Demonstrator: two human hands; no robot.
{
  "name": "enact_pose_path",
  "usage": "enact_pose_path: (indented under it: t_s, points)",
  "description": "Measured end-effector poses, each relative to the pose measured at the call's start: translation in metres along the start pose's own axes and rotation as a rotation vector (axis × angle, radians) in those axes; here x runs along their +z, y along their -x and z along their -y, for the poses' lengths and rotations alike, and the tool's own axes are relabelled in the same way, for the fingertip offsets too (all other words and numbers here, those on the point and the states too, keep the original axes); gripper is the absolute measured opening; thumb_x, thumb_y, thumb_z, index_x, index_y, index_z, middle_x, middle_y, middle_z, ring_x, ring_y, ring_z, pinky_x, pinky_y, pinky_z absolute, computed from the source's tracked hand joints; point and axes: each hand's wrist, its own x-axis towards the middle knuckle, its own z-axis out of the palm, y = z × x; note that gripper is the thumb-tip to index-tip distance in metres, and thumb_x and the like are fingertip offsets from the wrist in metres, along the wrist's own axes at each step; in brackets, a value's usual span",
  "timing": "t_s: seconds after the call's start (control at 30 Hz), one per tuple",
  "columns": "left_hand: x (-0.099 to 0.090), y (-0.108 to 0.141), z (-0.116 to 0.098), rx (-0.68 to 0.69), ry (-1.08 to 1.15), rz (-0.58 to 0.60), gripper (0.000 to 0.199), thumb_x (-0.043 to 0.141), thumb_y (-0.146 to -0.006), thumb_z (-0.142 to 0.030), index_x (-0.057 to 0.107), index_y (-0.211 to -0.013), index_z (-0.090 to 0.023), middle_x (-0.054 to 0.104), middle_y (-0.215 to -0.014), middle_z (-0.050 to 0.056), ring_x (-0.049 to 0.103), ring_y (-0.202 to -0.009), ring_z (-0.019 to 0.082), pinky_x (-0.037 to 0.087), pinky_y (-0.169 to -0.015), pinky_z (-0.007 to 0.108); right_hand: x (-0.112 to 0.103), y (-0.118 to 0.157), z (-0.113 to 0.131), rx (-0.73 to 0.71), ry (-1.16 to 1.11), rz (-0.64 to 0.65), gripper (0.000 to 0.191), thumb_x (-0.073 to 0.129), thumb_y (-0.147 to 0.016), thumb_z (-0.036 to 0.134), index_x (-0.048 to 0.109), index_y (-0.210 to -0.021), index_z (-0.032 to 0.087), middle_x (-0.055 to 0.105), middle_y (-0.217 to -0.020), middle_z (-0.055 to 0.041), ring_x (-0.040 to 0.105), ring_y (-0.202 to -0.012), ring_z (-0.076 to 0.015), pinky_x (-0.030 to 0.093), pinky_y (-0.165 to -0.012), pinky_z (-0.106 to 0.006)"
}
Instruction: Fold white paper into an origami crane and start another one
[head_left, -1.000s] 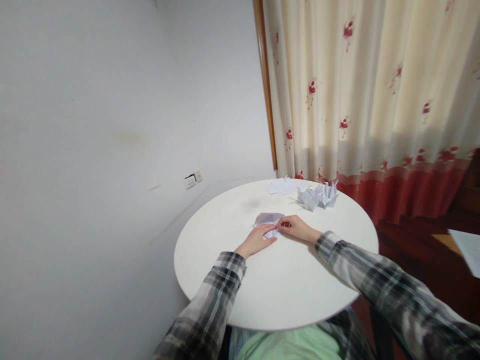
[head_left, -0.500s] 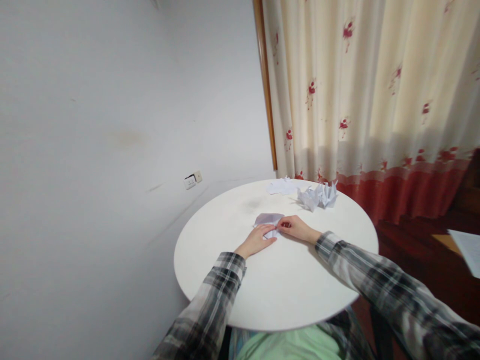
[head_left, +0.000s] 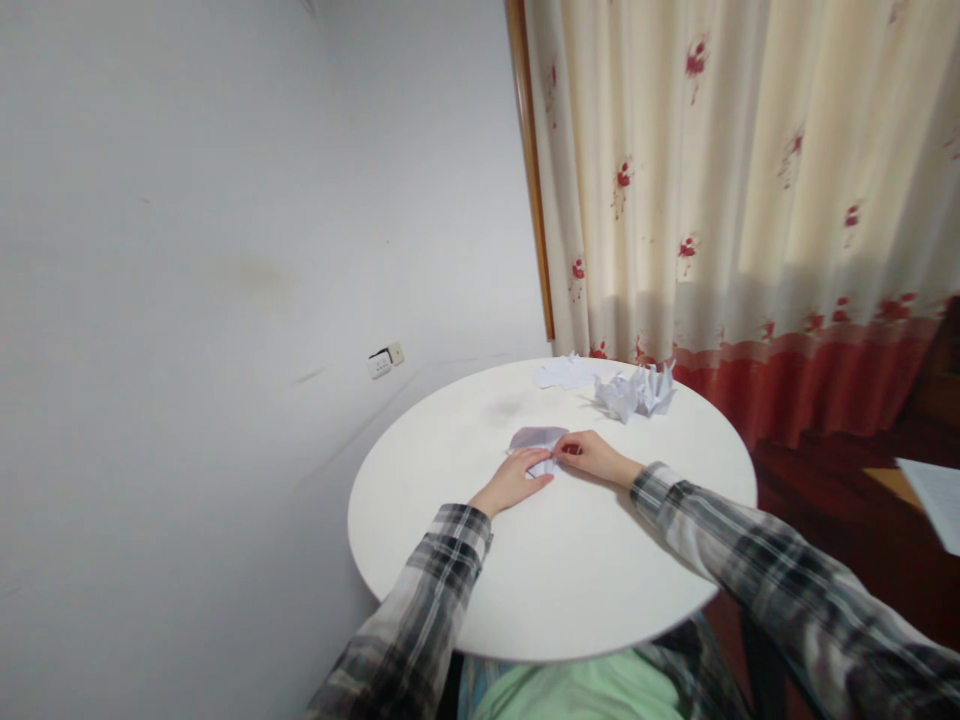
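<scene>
A small folded sheet of white paper (head_left: 537, 437) lies on the round white table (head_left: 420, 500), its far part raised and shaded. My left hand (head_left: 516, 478) rests flat over its near left side, fingers stretched out and thumb apart, touching the paper. From the right, my right hand (head_left: 589, 456) pinches the right edge of the paper between thumb and forefinger. Both hands meet near the paper's right side. The creases beneath my left fingers are hidden.
Several folded paper figures (head_left: 637, 392) stand at the table's far right. Flat white paper pieces (head_left: 564, 373) lie left of them. A wall with a socket (head_left: 381, 364) is on the left. A floral curtain (head_left: 712, 200) hangs behind, and a printed sheet (head_left: 934, 500) shows at far right.
</scene>
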Motion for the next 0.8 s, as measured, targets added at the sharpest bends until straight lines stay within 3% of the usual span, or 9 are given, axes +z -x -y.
enact_pose_path:
  t_s: [0.8]
  points:
    - [-0.0025,-0.0003,-0.0034,0.007,-0.032,0.015,0.043,0.05,-0.074,-0.039,0.053,-0.112,-0.02,0.053,-0.117,0.005,0.044,-0.109,0.018,0.029,-0.097,0.031,-0.0027,0.0015,0.0056,0.004,-0.009,0.011,0.022,0.048,-0.076,0.029,0.063,-0.078,0.014,0.065,-0.073,-0.0039,0.055,-0.064,-0.0131,0.041,-0.063,-0.023]
